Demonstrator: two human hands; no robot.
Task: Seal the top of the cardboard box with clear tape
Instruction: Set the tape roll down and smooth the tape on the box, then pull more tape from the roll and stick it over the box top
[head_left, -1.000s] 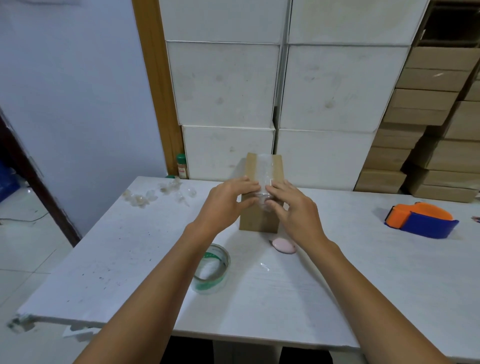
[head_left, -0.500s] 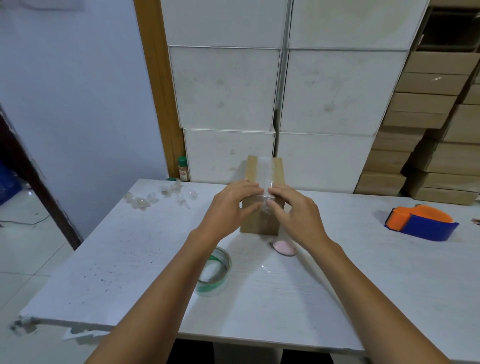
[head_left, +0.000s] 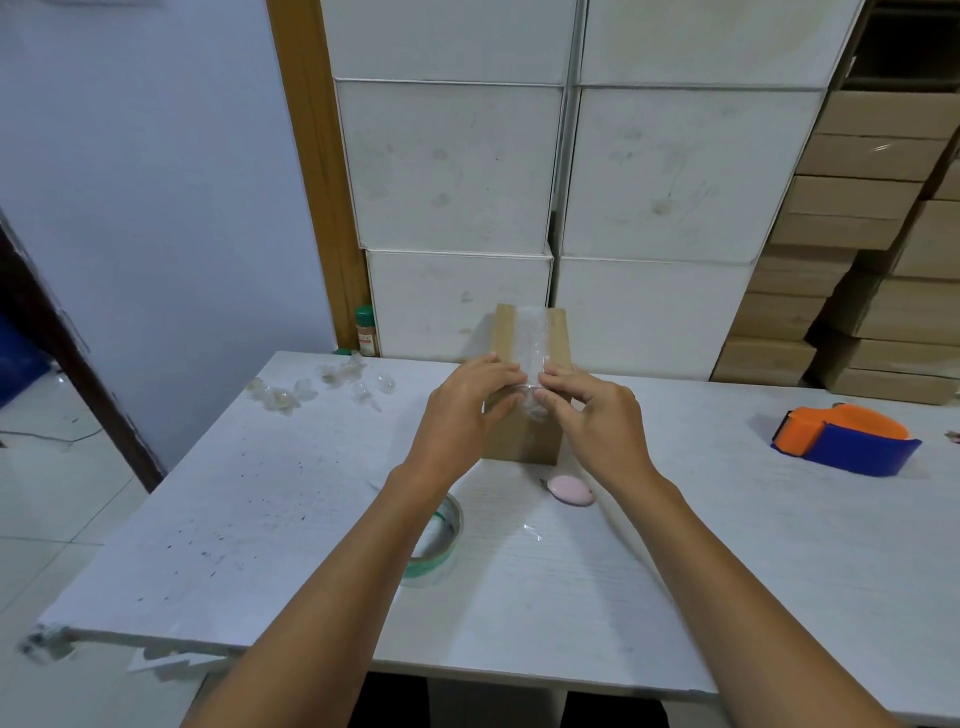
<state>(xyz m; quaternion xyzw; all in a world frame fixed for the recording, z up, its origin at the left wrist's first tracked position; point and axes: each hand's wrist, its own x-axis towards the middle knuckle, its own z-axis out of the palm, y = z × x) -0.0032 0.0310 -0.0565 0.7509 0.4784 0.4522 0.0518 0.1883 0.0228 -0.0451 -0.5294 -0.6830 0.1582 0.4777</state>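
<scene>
Both hands, left (head_left: 462, 410) and right (head_left: 597, 421), fingers pinched on clear tape (head_left: 535, 348) at cardboard box (head_left: 524, 436) front edge, on white surface (head_left: 260, 519).

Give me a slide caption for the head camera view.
Both hands, left hand and right hand, press clear tape onto the cardboard box.
</scene>
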